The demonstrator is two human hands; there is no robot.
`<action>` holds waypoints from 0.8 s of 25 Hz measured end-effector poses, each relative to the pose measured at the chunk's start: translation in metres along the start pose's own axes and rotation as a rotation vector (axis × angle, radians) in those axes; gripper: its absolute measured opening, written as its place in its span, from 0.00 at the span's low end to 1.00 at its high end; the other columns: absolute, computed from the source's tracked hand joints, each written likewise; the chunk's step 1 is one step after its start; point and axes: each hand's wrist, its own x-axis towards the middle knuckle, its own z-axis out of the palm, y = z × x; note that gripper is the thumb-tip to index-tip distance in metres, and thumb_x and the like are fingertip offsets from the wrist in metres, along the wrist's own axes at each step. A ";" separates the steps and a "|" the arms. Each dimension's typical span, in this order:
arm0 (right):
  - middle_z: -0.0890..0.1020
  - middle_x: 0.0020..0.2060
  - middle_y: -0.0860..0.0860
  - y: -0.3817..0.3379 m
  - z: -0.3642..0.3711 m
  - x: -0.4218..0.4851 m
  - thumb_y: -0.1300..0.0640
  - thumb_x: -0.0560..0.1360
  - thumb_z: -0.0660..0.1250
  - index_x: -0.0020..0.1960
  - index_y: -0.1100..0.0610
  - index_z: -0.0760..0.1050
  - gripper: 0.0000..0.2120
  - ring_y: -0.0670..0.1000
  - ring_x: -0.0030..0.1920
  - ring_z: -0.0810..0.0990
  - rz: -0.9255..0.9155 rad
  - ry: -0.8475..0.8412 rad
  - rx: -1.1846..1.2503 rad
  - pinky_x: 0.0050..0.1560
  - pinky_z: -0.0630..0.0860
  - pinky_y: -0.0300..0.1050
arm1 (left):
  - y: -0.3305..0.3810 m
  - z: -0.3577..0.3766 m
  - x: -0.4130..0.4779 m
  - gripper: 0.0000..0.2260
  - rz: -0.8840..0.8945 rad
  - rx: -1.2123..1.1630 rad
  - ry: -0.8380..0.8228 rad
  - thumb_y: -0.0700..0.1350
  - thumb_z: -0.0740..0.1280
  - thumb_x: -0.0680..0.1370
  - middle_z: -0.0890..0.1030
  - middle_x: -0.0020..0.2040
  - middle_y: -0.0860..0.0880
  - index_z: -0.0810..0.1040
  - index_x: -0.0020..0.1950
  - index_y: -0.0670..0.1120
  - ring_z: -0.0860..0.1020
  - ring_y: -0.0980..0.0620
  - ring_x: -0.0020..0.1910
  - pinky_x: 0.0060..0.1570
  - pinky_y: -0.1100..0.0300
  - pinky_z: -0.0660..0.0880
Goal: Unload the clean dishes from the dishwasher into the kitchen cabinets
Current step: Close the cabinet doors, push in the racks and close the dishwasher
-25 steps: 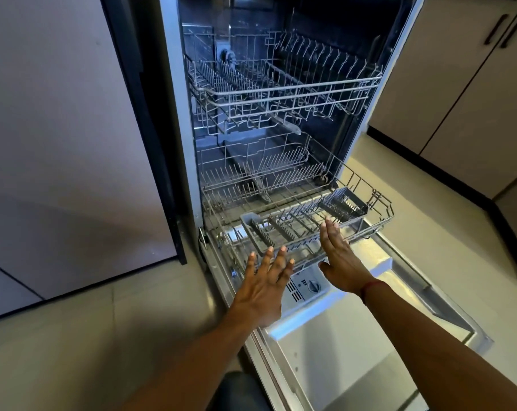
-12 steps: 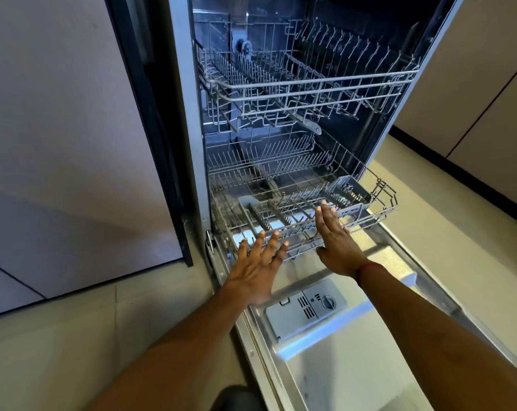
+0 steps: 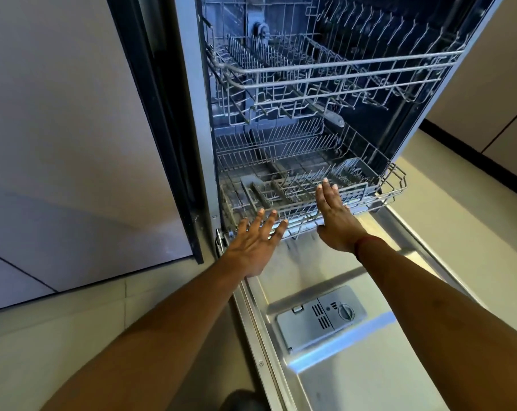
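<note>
The dishwasher stands open with its door [image 3: 369,378] folded down in front of me. The lower wire rack [image 3: 390,188] sits almost fully inside the tub and holds no dishes; a grey cutlery tray [image 3: 352,173] lies in it. My left hand [image 3: 255,244] has straight, spread fingers against the rack's front edge at the left. My right hand [image 3: 332,215] lies flat with fingers together on the rack's front rim. The upper rack [image 3: 340,69] also shows no dishes.
The detergent dispenser [image 3: 319,318] sits in the steel inner face of the door. A pale cabinet panel [image 3: 58,129] stands to the left and cabinet fronts [image 3: 494,93] to the right. Beige floor tiles surround the door.
Both hands have moved forward with the lower rack, which has slid from over the door back into the tub. The view has come closer to the dishwasher.
</note>
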 end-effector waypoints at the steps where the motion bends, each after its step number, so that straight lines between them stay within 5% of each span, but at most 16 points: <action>1: 0.32 0.76 0.50 -0.001 0.001 0.006 0.63 0.75 0.61 0.78 0.53 0.34 0.44 0.49 0.70 0.26 -0.009 -0.001 0.007 0.76 0.46 0.60 | -0.004 0.001 0.004 0.48 0.000 0.002 0.000 0.29 0.64 0.72 0.32 0.77 0.42 0.34 0.78 0.51 0.33 0.39 0.75 0.72 0.38 0.38; 20: 0.32 0.76 0.50 -0.012 -0.012 0.078 0.66 0.74 0.61 0.78 0.53 0.34 0.45 0.53 0.76 0.31 -0.065 -0.021 0.010 0.76 0.47 0.62 | -0.066 -0.003 0.055 0.47 -0.005 0.035 0.022 0.31 0.65 0.73 0.37 0.79 0.45 0.36 0.78 0.54 0.37 0.40 0.77 0.73 0.40 0.41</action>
